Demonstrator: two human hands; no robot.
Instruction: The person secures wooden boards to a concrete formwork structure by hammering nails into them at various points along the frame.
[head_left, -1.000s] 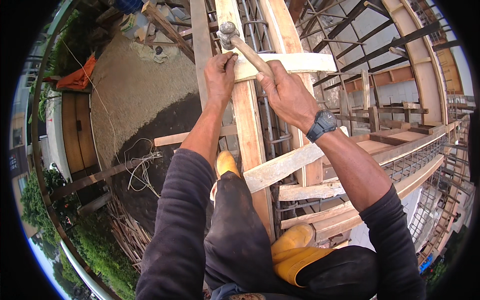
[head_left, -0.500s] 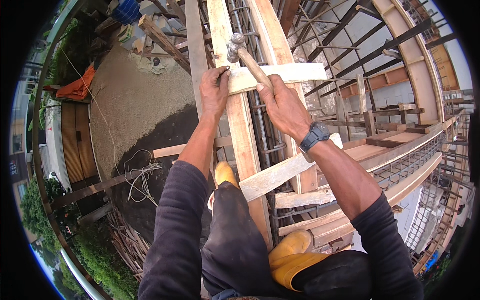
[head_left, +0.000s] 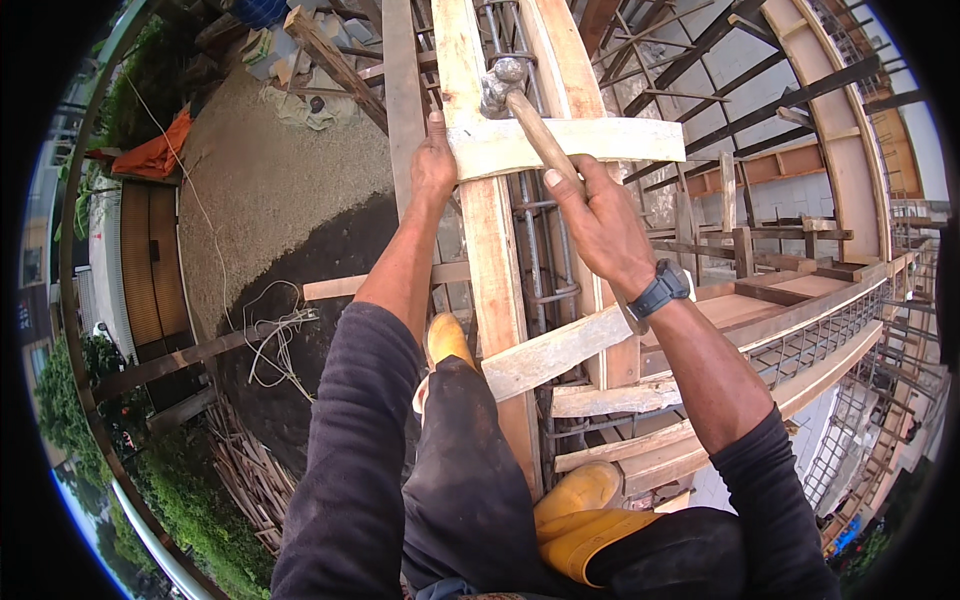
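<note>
My right hand (head_left: 605, 220) is wrapped round the wooden handle of a hammer (head_left: 540, 132). The hammer's metal head (head_left: 503, 85) is just beyond the far edge of a pale wooden crosspiece (head_left: 610, 140), which lies across two long planks. At the crosspiece's left end is my left hand (head_left: 433, 162), closed against the end with its thumb pointing up; most of its fingers are hidden. Under the crosspiece runs the left plank (head_left: 490, 240), and beside it the right plank (head_left: 560, 55). Steel reinforcing bars (head_left: 535, 245) show between them.
A second crosspiece (head_left: 560, 352) spans the planks nearer me, beside my yellow boots (head_left: 450, 340). Ground with gravel (head_left: 270, 190) lies far below on the left, past a tangle of cable (head_left: 280, 345). Timber formwork and a rebar cage (head_left: 800, 350) extend to the right.
My left hand has shifted from pinching a small dark thing on the crosspiece to its left end. The hammer and right hand have moved slightly right, and the crosspiece reaches further right.
</note>
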